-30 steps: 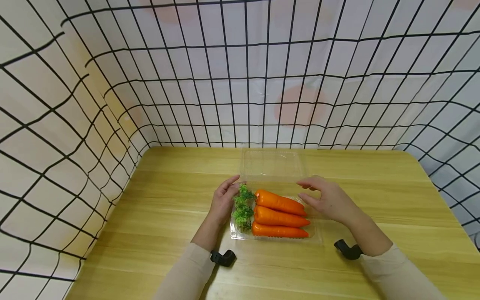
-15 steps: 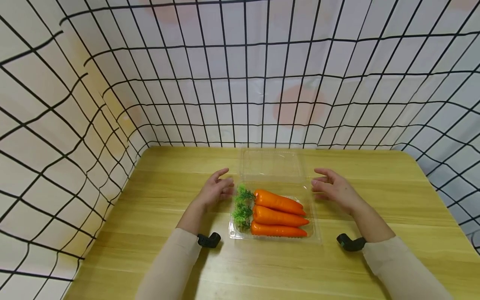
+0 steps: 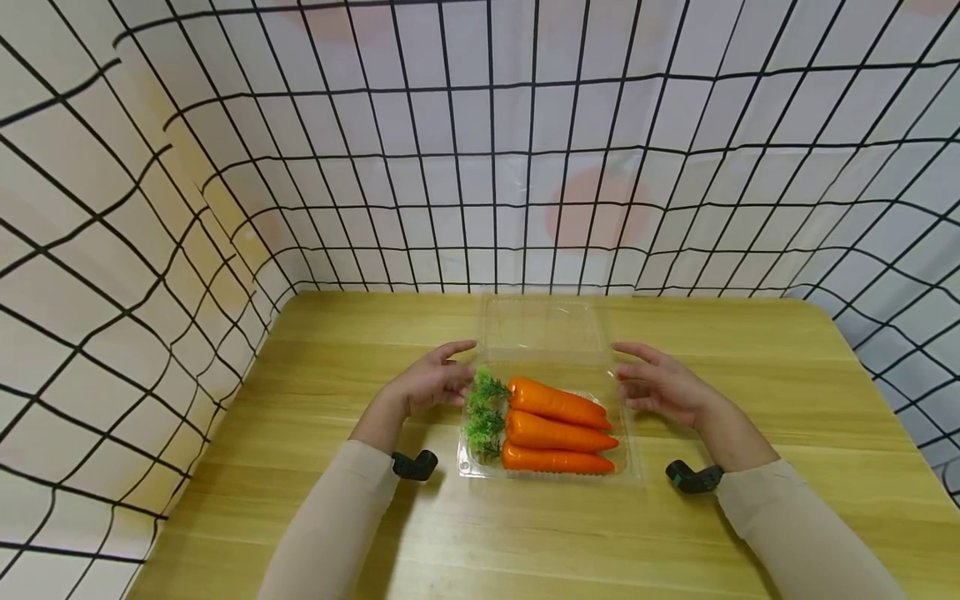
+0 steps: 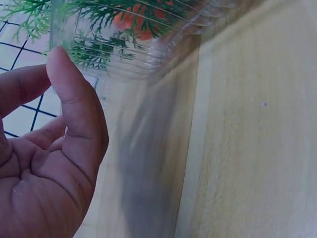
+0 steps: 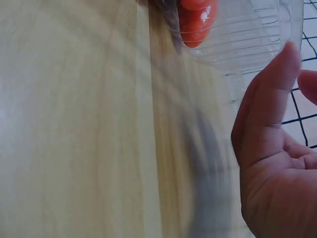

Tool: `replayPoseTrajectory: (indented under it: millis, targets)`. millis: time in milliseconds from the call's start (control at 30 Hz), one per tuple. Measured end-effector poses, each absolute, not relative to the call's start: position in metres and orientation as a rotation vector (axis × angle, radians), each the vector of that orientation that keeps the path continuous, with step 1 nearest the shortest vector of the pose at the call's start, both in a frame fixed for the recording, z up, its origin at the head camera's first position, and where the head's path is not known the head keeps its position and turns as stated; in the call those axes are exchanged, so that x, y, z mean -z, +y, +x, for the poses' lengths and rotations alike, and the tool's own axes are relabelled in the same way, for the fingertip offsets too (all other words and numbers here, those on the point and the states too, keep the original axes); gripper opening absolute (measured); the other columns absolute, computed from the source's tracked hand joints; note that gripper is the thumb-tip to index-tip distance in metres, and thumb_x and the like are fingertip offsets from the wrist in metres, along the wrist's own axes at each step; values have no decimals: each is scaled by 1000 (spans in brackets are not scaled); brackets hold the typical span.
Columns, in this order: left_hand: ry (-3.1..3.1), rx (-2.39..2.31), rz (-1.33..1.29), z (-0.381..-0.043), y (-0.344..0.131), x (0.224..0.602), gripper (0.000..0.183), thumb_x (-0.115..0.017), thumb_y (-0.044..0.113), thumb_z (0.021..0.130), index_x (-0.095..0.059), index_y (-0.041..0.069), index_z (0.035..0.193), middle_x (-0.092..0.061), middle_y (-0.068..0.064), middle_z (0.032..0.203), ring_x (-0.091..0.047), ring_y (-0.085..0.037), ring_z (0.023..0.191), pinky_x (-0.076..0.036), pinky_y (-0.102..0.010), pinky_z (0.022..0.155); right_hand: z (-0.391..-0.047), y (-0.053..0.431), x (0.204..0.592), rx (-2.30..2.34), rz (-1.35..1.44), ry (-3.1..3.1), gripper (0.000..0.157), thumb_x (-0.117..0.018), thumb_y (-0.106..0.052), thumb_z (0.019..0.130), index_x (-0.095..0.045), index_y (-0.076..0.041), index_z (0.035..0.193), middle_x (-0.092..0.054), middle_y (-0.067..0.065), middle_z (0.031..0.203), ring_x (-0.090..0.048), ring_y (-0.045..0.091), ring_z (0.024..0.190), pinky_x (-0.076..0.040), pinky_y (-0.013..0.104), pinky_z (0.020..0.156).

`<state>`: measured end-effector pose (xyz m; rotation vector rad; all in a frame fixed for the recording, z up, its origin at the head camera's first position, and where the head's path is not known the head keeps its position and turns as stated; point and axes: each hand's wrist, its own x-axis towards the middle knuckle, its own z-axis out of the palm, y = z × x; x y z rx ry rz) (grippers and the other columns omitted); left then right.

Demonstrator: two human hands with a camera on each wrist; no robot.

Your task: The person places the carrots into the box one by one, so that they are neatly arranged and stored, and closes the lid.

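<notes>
Three orange carrots [image 3: 558, 432] with leafy green tops [image 3: 485, 421] lie side by side in a clear plastic clamshell box [image 3: 630, 454]. Its see-through lid [image 3: 542, 327] is folded back flat, away from me. My left hand [image 3: 429, 382] is at the box's left side, by the greens, index finger stretched forward. In the left wrist view, the thumb [image 4: 74, 99] has its tip right at the box's rim. On the opposite side is my right hand [image 3: 663, 385], fingers loosely bent. The right wrist view has that thumb [image 5: 270, 101] at the rim, near the carrot tips [image 5: 195, 29].
The box stands on a wooden table [image 3: 525, 542]. Behind and beside the table rises black wire mesh [image 3: 491, 158] in front of pale cloth. A small black camera is strapped on each wrist, the left one [image 3: 415, 465] above the table.
Both hands first drew away from the box, the left to the left and the right to the right. Since then they have moved back in to its sides. Box and carrots stay put.
</notes>
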<state>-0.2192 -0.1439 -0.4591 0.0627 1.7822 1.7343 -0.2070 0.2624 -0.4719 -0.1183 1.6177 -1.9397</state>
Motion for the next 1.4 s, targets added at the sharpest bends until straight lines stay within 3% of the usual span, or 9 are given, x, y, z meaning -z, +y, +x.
replayPoseTrajectory:
  millis: [233, 867, 1133, 1400]
  targets:
    - [1792, -1737, 72, -218, -144, 459, 67, -56, 10, 103, -28, 22, 162, -56, -7, 105, -55, -12, 74, -58, -24, 67, -208, 264, 475, 1961, -178, 1581, 55, -47, -8, 108, -23, -13, 157, -72, -3, 88, -70, 8, 78, -60, 21, 68]
    - [1791, -1839, 96, -219, -143, 466, 67, -56, 6, 102, -30, 24, 162, -57, -6, 97, -55, -13, 76, -57, -23, 66, -210, 264, 481, 2042, -242, 1582, 57, -47, -3, 107, -27, -20, 157, -73, -3, 89, -70, 8, 78, -61, 21, 68]
    - [1809, -1883, 116, -222, -140, 470, 65, -56, 7, 104, -32, 26, 161, -54, -5, 96, -55, -15, 77, -56, -23, 65, -215, 263, 483, 2085, -221, 1623, 51, -51, -4, 106, -38, -26, 150, -73, -5, 93, -69, 6, 77, -60, 20, 66]
    - [1830, -1963, 92, -224, -136, 473, 61, -55, 6, 104, -35, 23, 160, -53, -4, 97, -53, -14, 76, -53, -23, 63, -220, 258, 483, 2102, -187, 1698, 54, -55, -6, 105, -35, -19, 154, -70, -4, 90, -66, 7, 73, -58, 19, 64]
